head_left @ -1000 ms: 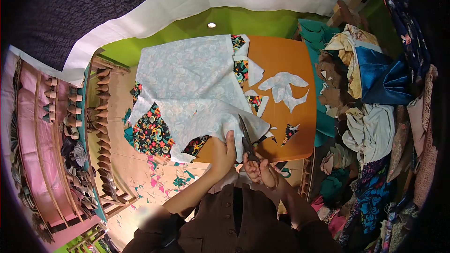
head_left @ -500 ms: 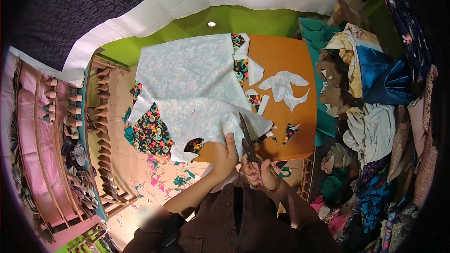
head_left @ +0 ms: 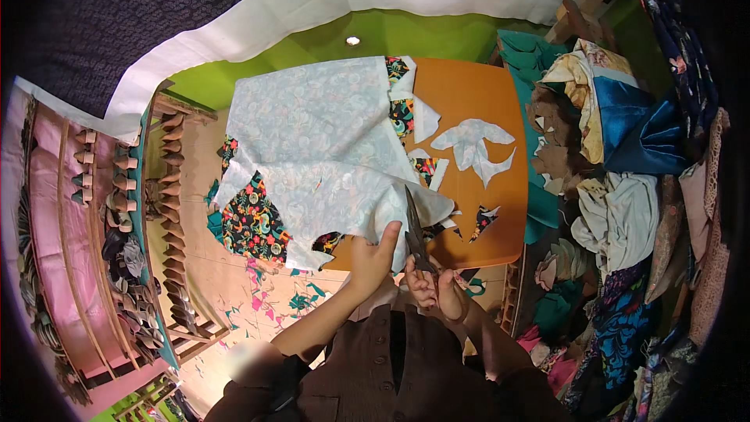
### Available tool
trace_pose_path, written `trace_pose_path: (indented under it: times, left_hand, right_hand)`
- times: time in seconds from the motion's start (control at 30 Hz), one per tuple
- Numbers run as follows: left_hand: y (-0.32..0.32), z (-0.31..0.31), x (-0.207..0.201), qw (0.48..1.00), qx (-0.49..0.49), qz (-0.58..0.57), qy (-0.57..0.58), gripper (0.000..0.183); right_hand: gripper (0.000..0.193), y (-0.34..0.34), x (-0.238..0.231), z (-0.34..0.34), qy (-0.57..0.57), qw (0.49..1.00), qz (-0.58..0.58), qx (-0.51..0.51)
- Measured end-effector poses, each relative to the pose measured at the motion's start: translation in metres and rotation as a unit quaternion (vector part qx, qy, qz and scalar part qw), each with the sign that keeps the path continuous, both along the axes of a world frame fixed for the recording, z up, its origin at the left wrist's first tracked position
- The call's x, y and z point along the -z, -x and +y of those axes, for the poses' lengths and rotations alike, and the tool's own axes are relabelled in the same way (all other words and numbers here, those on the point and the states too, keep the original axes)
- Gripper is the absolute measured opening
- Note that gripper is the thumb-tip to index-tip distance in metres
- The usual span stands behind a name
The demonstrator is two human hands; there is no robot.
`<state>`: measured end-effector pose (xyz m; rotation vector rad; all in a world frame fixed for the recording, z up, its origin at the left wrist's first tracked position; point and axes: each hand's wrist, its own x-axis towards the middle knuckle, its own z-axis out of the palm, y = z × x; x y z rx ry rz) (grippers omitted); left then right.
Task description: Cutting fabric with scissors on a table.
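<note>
A large piece of floral fabric (head_left: 312,121) lies over the orange table, pale side up, with its dark patterned side showing at the folded edges. My left hand (head_left: 373,260) grips its near edge, thumb on top and the other fingers hidden beneath. Dark metal scissors (head_left: 416,230) are in my right hand (head_left: 436,289), the blades pointing away from me against the raised cloth beside my left thumb. Whether the blades are parted is hard to make out. Right of the fabric lie a pale cut-out piece (head_left: 473,147) and a small patterned scrap (head_left: 484,223).
The orange table (head_left: 461,90) has rounded corners. Racks of shoe forms (head_left: 172,187) stand at the left. Folded cloths (head_left: 617,219) and a blue satin cloth (head_left: 641,137) are heaped at the right. Coloured scraps (head_left: 305,297) litter the floor.
My left hand has shifted slightly with the fabric edge, which folds differently around the thumb. The scissors have moved a little to the right and nearer to me.
</note>
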<state>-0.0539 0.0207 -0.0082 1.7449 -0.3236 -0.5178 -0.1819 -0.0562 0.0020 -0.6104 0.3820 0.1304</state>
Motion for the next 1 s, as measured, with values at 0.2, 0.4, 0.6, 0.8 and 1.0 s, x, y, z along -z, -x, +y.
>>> trace_pose_path:
  times: [0.2,0.4,0.6,0.8,1.0]
  left_hand:
    - [-0.003,-0.001,-0.015,0.997,0.016,0.067,0.023,0.022]
    - [-0.006,-0.007,-0.023,0.998,-0.011,0.030,0.052,0.020]
    - [-0.003,-0.004,-0.019,0.998,-0.001,0.049,0.029,0.021]
    - [-0.006,0.001,-0.015,0.995,0.049,0.084,0.018,0.022]
    - [-0.004,-0.004,-0.017,0.995,0.043,0.072,0.050,0.021]
  right_hand:
    - [0.074,0.005,0.011,0.003,-0.057,0.998,-0.001,-0.012]
    - [0.068,0.007,0.010,-0.001,-0.097,0.995,0.003,-0.029]
    - [0.068,0.002,0.002,-0.003,-0.070,0.996,0.015,-0.052]
    - [0.070,0.000,-0.003,-0.008,-0.002,0.999,0.015,-0.044]
    - [0.067,0.001,0.003,0.000,-0.018,1.000,-0.014,-0.008]
